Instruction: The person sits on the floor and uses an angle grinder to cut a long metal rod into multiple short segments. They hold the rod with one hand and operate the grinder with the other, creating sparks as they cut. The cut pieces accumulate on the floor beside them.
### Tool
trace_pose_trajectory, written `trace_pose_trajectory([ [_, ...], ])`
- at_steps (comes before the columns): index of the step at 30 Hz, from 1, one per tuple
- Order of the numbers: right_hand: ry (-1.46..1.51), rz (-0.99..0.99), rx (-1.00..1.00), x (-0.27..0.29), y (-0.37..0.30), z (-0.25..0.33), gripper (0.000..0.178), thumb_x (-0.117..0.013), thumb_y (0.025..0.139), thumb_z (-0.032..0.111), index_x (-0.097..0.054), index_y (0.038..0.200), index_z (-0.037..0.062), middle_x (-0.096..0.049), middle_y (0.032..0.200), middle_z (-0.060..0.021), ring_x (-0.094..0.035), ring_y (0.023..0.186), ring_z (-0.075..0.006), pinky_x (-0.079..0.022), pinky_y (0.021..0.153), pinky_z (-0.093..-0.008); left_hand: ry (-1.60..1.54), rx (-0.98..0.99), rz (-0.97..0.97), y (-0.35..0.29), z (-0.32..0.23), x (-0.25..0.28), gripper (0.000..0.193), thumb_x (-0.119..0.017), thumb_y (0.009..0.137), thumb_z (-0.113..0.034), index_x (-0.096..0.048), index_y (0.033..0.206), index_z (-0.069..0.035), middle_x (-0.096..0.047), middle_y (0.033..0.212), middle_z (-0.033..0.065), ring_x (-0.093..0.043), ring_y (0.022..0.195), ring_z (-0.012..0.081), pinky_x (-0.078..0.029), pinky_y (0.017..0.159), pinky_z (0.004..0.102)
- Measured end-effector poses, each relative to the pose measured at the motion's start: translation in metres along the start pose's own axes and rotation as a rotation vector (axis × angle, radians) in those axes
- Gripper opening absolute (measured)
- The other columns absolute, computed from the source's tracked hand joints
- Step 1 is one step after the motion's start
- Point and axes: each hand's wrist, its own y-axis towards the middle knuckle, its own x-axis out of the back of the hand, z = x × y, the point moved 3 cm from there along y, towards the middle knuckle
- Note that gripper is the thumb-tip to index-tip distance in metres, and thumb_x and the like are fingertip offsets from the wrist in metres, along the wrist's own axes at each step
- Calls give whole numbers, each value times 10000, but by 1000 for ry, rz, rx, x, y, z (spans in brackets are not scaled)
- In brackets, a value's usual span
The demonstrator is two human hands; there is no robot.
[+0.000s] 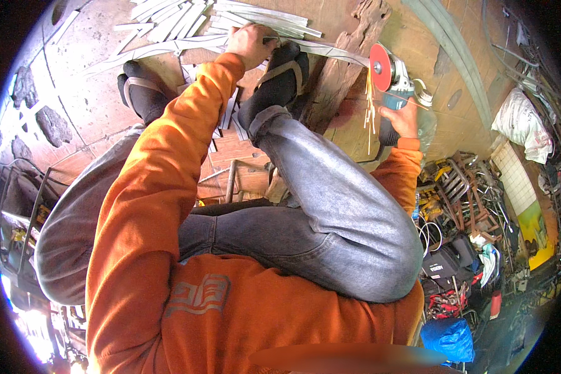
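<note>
My right hand [402, 118] is wrapped round an angle grinder [401, 78] with a red disc [381, 67]. The disc meets the right end of a long, thin metal strip [321, 48], and orange sparks [369, 115] stream down from there. Over to the left, my left hand [252, 45] is closed on the same strip, beside my sandalled right foot [280, 78]. Near its right end the strip crosses a rough wooden log [336, 84]. Several cut metal strips [168, 17] lie in a pile beyond my left hand.
Short metal offcuts [230, 112] lie between my feet. Long curved grey strips [449, 47] stretch along the floor at the far right. Tools and scrap metal [458, 187] crowd the right side, with a white sack [523, 124] and a blue plastic bag [447, 340].
</note>
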Motion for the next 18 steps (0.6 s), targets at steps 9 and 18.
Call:
trace_pose_trajectory([
  [9, -85, -28, -122, 0, 2, -23, 432, -806, 586, 169, -666, 961, 5, -698, 875, -73, -656, 771, -168, -523, 723, -339, -48, -6, -6, 1, 5, -4, 307, -632, 868, -386, -718, 1077, -178, -692, 1060, 98, -634, 1032, 308, -416, 934, 492],
  [18, 32, 9, -88, 0, -10, -23, 401, -782, 594, 118, -644, 955, 13, -675, 858, -43, -629, 750, -162, -514, 714, -332, -58, -14, -13, -1, 5, -2, 305, -631, 868, -390, -721, 1073, -182, -695, 1057, 86, -638, 1023, 294, -403, 937, 475],
])
